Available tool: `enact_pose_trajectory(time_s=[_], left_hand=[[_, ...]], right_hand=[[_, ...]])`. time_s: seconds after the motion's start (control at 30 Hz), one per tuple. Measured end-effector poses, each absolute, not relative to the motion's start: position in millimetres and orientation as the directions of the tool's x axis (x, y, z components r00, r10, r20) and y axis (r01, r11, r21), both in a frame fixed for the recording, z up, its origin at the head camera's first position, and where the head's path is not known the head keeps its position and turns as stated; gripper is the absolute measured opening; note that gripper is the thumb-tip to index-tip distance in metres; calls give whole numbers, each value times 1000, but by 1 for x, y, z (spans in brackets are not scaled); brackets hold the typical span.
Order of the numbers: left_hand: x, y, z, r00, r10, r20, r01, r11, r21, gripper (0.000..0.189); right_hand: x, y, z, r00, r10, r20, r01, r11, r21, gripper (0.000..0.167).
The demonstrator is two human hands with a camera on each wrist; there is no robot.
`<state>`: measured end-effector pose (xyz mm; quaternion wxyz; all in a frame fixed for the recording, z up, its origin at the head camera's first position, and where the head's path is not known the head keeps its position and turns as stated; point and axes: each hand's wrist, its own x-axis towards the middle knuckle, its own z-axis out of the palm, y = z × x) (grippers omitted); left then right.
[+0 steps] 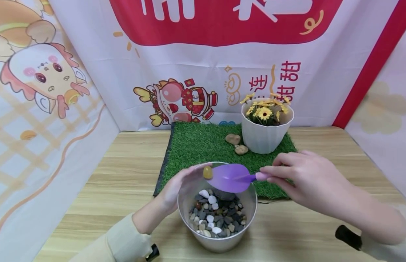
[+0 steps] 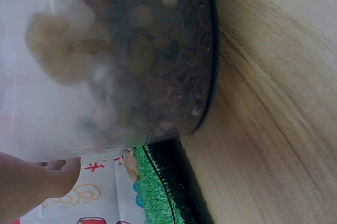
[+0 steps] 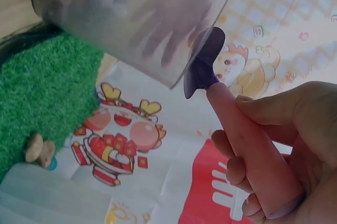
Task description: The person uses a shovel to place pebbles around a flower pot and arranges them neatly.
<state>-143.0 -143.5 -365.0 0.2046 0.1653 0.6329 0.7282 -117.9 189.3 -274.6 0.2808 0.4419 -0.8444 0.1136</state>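
My right hand (image 1: pixel 298 178) grips the pink handle (image 3: pixel 253 150) of a small trowel with a purple blade (image 1: pixel 230 177). The blade is over the far part of a translucent bucket (image 1: pixel 219 245), with a yellowish stone (image 1: pixel 207 172) at its tip. Grey, white and brown pebbles (image 1: pixel 217 214) lie inside the bucket. Against the bucket's left outer side rests my left hand (image 1: pixel 173 187), its fingers spread and seen through the wall in the right wrist view. Brown material (image 2: pixel 174 87) shows low in the bucket in the left wrist view.
Behind the bucket, a green turf mat (image 1: pixel 196 145) lies on the wooden table (image 1: pixel 124 174). A white pot (image 1: pixel 263 136) with yellow flowers (image 1: pixel 264 113) stands on it at the back right. Brown stones (image 1: pixel 233 139) sit beside the pot. Printed cloth walls (image 1: pixel 190 65) enclose the table.
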Motion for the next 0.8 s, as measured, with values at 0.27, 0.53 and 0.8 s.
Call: enact_pose_trajectory(time_s=[0.27,0.53,0.8], left_hand=[[-144,-144,-367,-850,526,35,-52,-149,987,57],[-144,-144,-367,-857,514,27,-55,-143,988,58],[-144,-144,-367,-857,514,33,-46,-140,989,57]], right_hand=[[-120,205,-274,-505,-639,581,-759,649,54,72],[-126,220,-277,-552,-614,565,-721,691,46,77],[-139,232,-287,-568,-596,568,-698,714,51,80]])
